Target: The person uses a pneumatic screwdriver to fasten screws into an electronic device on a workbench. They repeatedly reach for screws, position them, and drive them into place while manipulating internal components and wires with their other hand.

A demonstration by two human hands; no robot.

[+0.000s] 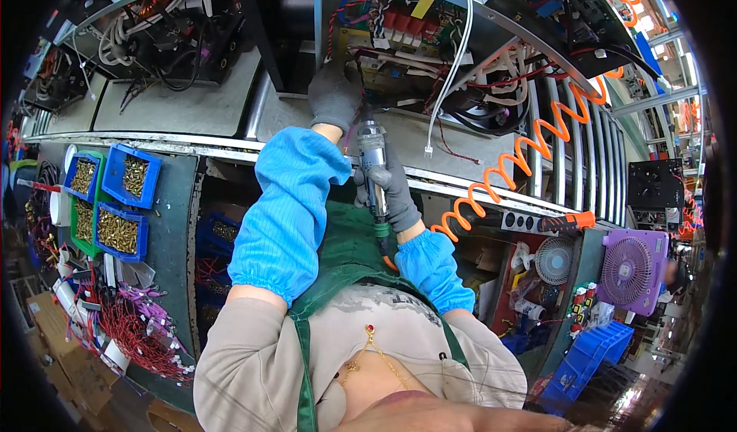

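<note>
My right hand (396, 189), in a grey glove, is closed around a silver air screwdriver (372, 150). The tool stretches away from me toward an opened metal chassis, with a green fitting and an orange hose at its near end. My left hand (335, 94), also gloved, reaches in at the near edge of the chassis, just left of the tool's tip. Its fingertips are hidden behind the glove, so I cannot see whether they hold anything. Inside the chassis is a circuit board (407, 29) with red parts and twisted wires. The screwdriver's tip is partly hidden.
A coiled orange air hose (530, 152) crosses at right, above metal rollers (568, 140). Blue bins of brass fasteners (121, 234) and a bundle of red wires (142, 328) lie on the left bench. A purple fan (628, 271) stands at right. A white cable (453, 71) hangs before the chassis.
</note>
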